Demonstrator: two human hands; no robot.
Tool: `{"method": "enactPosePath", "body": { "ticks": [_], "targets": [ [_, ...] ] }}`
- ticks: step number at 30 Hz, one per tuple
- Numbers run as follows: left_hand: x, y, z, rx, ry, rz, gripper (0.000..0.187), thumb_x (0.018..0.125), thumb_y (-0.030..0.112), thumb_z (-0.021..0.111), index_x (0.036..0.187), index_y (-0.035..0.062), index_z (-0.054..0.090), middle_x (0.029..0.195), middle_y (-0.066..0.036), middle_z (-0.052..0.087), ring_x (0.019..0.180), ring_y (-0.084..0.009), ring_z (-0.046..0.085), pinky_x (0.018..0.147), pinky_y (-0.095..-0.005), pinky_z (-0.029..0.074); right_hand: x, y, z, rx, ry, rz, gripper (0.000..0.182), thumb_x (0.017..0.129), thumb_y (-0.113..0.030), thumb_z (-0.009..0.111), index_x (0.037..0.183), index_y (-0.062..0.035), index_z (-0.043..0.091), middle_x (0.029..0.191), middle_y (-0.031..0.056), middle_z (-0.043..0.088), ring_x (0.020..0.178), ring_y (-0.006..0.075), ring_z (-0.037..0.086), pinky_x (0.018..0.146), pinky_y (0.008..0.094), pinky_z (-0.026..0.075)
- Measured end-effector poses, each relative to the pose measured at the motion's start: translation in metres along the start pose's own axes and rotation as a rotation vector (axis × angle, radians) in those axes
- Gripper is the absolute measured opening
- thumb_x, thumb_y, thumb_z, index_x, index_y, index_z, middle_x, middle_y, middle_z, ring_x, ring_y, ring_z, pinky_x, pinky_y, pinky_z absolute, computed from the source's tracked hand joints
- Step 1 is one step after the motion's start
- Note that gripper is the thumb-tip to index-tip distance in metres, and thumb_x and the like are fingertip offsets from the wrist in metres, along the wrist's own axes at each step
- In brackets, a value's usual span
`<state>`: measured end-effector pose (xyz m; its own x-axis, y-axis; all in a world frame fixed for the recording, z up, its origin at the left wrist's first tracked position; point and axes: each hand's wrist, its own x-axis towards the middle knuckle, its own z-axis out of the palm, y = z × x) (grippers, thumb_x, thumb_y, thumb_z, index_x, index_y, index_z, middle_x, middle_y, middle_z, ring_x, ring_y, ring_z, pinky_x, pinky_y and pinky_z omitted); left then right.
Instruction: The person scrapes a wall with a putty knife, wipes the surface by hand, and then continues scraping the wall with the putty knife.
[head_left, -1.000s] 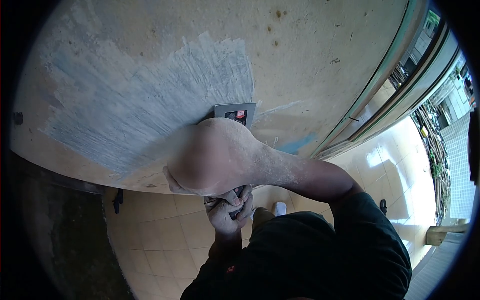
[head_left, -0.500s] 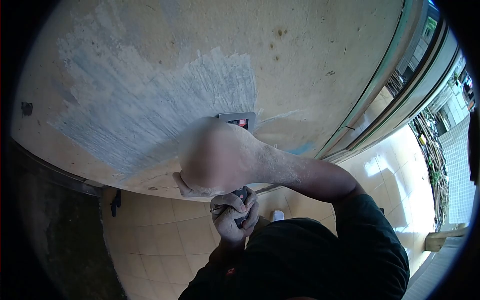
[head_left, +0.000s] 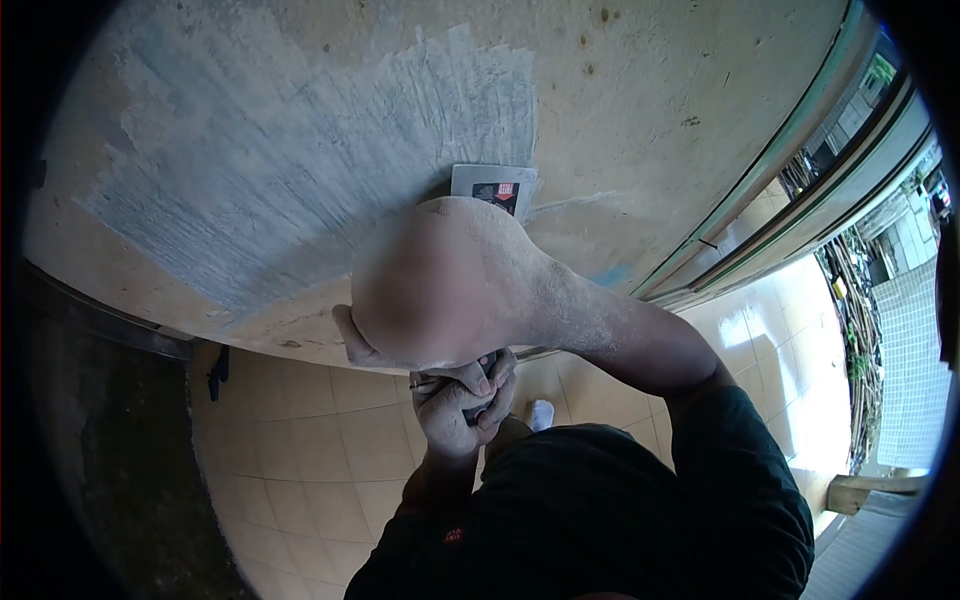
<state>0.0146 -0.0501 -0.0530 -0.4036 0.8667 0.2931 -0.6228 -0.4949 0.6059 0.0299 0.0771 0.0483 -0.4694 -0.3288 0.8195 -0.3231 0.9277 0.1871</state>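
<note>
Dust-covered and partly blurred, my right hand (head_left: pixel 430 285) is closed in front of the wall, its fingers curled at the left edge. Behind its wrist, the flat metal blade of a scraper (head_left: pixel 495 182), with a black and red label, lies against or close to the wall. What the right hand grips is hidden. Just below, my left hand (head_left: pixel 460 405) is wrapped round a dark tool handle (head_left: pixel 478 410) with red marks. Whether this handle joins the blade cannot be seen. A whitish, streaked patch (head_left: pixel 300 150) covers the wall left of the blade.
Bare beige wall (head_left: pixel 670 90) extends right of the patch to a window frame (head_left: pixel 770 190). Below lies a tiled floor (head_left: pixel 320 470), with a dark strip (head_left: pixel 130 450) at left. Bundled sticks (head_left: pixel 865 370) lie outside at the right.
The view has shifted, with the wall sitting higher in it. The blade and right hand appear further up; the left hand is slightly higher and still closed round the handle.
</note>
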Motion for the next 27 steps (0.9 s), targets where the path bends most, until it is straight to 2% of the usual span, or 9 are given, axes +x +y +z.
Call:
{"method": "enactPosePath", "body": {
  "ticks": [2, 6, 9, 12, 13, 16, 19, 25, 27],
  "targets": [
    [-0.012, -0.001, 0.007, 0.005, 0.041, 0.032, 0.007, 0.074, -0.003, 0.048, 0.071, 0.0027, 0.05, 0.071, -0.017, 0.046, 0.034, -0.0088, 0.029, 0.028, -0.0205, 0.023, -0.003, -0.005, 0.001, 0.161, 0.069, -0.006, 0.036, 0.075, -0.013, 0.064, 0.047, -0.0095, 0.042, 0.04, -0.0038, 0.038, 0.034, 0.0099, 0.043, 0.033, 0.0265, 0.034],
    [-0.001, 0.005, 0.016, -0.025, 0.067, -0.022, 0.007, 0.071, -0.005, 0.047, 0.069, 0.0016, 0.048, 0.069, -0.016, 0.044, 0.034, -0.0083, 0.026, 0.028, -0.0198, 0.024, 0.004, 0.008, -0.004, 0.112, 0.05, -0.056, 0.036, 0.074, -0.013, 0.065, 0.047, -0.0087, 0.042, 0.041, -0.0032, 0.04, 0.035, 0.0097, 0.044, 0.033, 0.0263, 0.034],
    [0.0, 0.002, 0.011, -0.052, 0.041, -0.013, 0.007, 0.07, -0.006, 0.046, 0.069, 0.0005, 0.048, 0.069, -0.016, 0.044, 0.034, -0.0081, 0.025, 0.028, -0.0194, 0.024, 0.002, 0.006, -0.004, 0.059, 0.023, -0.014, 0.037, 0.075, -0.014, 0.065, 0.047, -0.0088, 0.042, 0.041, -0.0027, 0.039, 0.035, 0.0097, 0.044, 0.033, 0.0262, 0.034],
    [-0.012, -0.003, 0.009, 0.065, 0.015, 0.091, 0.007, 0.072, -0.006, 0.046, 0.07, 0.0012, 0.048, 0.072, -0.017, 0.044, 0.034, -0.0083, 0.026, 0.028, -0.019, 0.024, 0.002, -0.005, -0.004, 0.182, 0.119, -0.014, 0.036, 0.074, -0.013, 0.065, 0.047, -0.0083, 0.043, 0.04, -0.003, 0.039, 0.035, 0.0094, 0.045, 0.032, 0.0258, 0.033],
    [-0.015, -0.003, 0.013, -0.017, 0.015, 0.056, 0.006, 0.072, -0.005, 0.048, 0.071, 0.0011, 0.048, 0.073, -0.018, 0.045, 0.035, -0.0085, 0.026, 0.028, -0.0189, 0.024, 0.002, -0.002, -0.003, 0.172, 0.123, -0.028, 0.036, 0.074, -0.013, 0.065, 0.047, -0.0083, 0.043, 0.04, -0.003, 0.039, 0.035, 0.0094, 0.045, 0.032, 0.0258, 0.033],
    [-0.002, -0.008, 0.017, -0.004, 0.067, 0.093, 0.006, 0.073, -0.005, 0.048, 0.072, 0.0012, 0.049, 0.073, -0.019, 0.045, 0.035, -0.0083, 0.026, 0.028, -0.0187, 0.024, 0.006, 0.006, -0.002, 0.16, 0.103, -0.081, 0.037, 0.074, -0.011, 0.065, 0.045, -0.0083, 0.042, 0.039, -0.0032, 0.038, 0.034, 0.0092, 0.044, 0.031, 0.026, 0.032],
    [0.005, -0.005, 0.011, 0.006, 0.045, 0.06, 0.006, 0.073, -0.004, 0.048, 0.072, 0.0016, 0.049, 0.073, -0.018, 0.046, 0.034, -0.0083, 0.028, 0.028, -0.0191, 0.024, 0.006, 0.009, -0.004, 0.036, 0.056, -0.067, 0.041, 0.075, -0.011, 0.063, 0.043, -0.0099, 0.039, 0.039, -0.003, 0.037, 0.032, 0.0095, 0.042, 0.029, 0.0266, 0.032],
    [-0.011, -0.002, 0.02, 0.03, 0.055, 0.076, 0.007, 0.074, -0.004, 0.047, 0.072, 0.0015, 0.051, 0.072, -0.017, 0.046, 0.033, -0.0078, 0.03, 0.028, -0.0194, 0.023, 0.007, 0.0, -0.002, 0.233, 0.123, -0.066, 0.041, 0.076, -0.009, 0.063, 0.044, -0.0103, 0.037, 0.039, -0.0032, 0.035, 0.032, 0.0098, 0.04, 0.029, 0.0262, 0.031],
    [0.001, 0.0, 0.024, 0.019, 0.024, 0.066, 0.007, 0.074, -0.004, 0.047, 0.073, 0.0016, 0.051, 0.073, -0.017, 0.046, 0.034, -0.0077, 0.03, 0.028, -0.0192, 0.023, 0.012, 0.014, -0.01, 0.186, 0.128, -0.07, 0.041, 0.076, -0.009, 0.063, 0.044, -0.0102, 0.037, 0.039, -0.0031, 0.035, 0.032, 0.0099, 0.041, 0.03, 0.0262, 0.031]
  ]
}}
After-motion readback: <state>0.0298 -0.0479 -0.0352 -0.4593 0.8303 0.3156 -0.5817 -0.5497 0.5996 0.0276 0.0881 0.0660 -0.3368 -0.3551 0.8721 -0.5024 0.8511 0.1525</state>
